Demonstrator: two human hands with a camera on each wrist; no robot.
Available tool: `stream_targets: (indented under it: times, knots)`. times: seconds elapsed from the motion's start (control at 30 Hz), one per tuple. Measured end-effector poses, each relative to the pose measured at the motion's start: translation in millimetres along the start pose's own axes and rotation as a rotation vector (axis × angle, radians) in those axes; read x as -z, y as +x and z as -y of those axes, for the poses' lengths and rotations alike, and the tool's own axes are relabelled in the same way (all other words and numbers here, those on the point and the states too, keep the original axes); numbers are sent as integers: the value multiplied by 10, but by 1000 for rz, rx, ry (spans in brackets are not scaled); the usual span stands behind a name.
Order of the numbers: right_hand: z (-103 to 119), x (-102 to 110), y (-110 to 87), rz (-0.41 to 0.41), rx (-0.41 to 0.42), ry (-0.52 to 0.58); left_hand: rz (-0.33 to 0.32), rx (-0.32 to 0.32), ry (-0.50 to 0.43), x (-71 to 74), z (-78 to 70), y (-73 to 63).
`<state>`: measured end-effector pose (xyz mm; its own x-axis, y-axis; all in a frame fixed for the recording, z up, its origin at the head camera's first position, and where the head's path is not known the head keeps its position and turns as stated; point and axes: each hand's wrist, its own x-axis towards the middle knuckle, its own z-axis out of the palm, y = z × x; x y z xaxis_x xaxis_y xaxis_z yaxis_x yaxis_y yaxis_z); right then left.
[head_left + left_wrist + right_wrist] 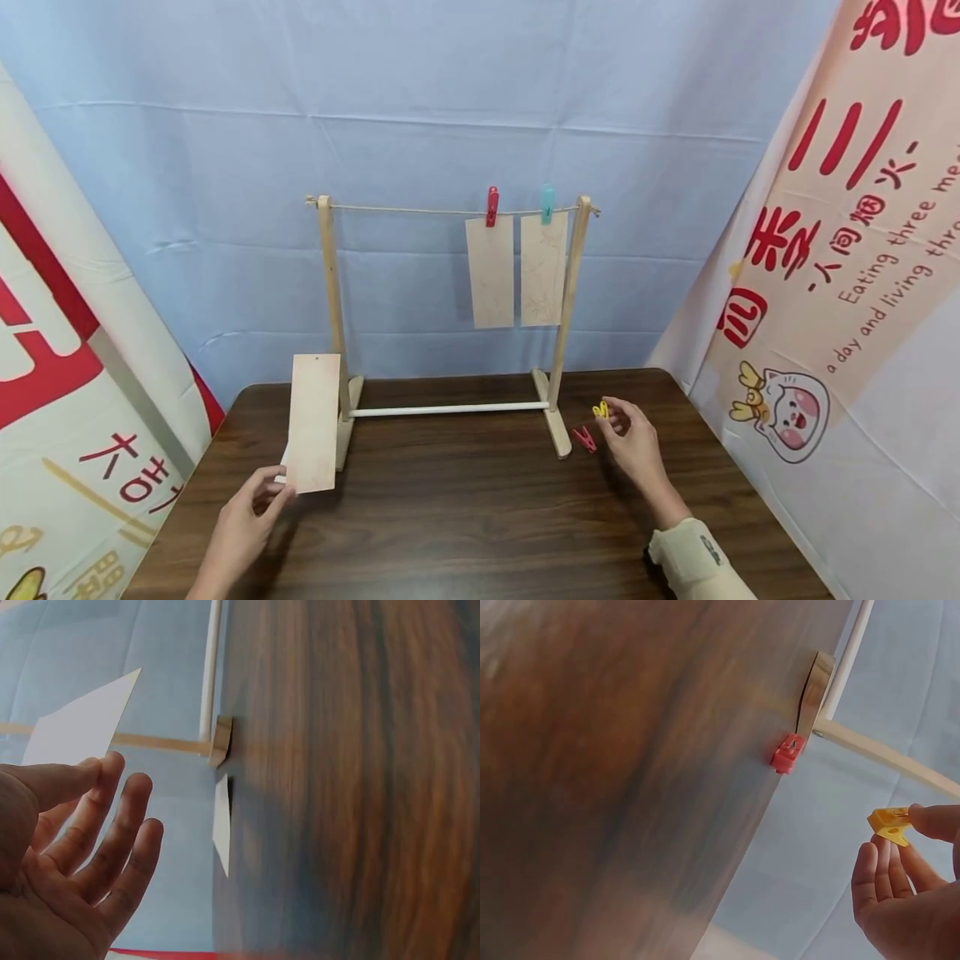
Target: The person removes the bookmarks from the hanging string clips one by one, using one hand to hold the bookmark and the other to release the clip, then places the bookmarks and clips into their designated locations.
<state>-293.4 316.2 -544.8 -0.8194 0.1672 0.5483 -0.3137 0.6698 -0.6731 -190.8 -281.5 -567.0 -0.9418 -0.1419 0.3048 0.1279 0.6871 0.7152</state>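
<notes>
My left hand (246, 518) pinches a pale rectangular card (315, 421) near its bottom edge, between thumb and fingers. The card stands upright, with a small hole at its top. In the left wrist view another pale card (222, 825) lies on the table, close to the stand's left foot. At the right, my right hand (634, 443) pinches a small yellow clothespin (889, 820) between thumb and fingers. A red clothespin (585, 439) lies on the table just left of that hand, beside the stand's right foot.
A wooden stand (330, 283) carries a string (408, 209) across its top. Two cards hang at its right part, one under a red clothespin (492, 207), the other under a teal clothespin (547, 205). A white rod (450, 409) joins the posts low above the brown table (465, 517).
</notes>
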Motion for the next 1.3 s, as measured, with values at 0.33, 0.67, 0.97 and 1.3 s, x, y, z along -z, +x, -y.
stream_targets:
  times: [0.33,0.67,0.97,1.3]
  knots:
    - [-90,27,42,59,-16,-61,12,63,43,112,108,-7]
    - [-141,43,81,126,-68,-87,36,103,86,173,206,13]
    - [-140,37,120,201,-84,-139,67,113,97,228,242,81]
    - [-180,44,107,336,-151,-187,127,129,118,240,289,108]
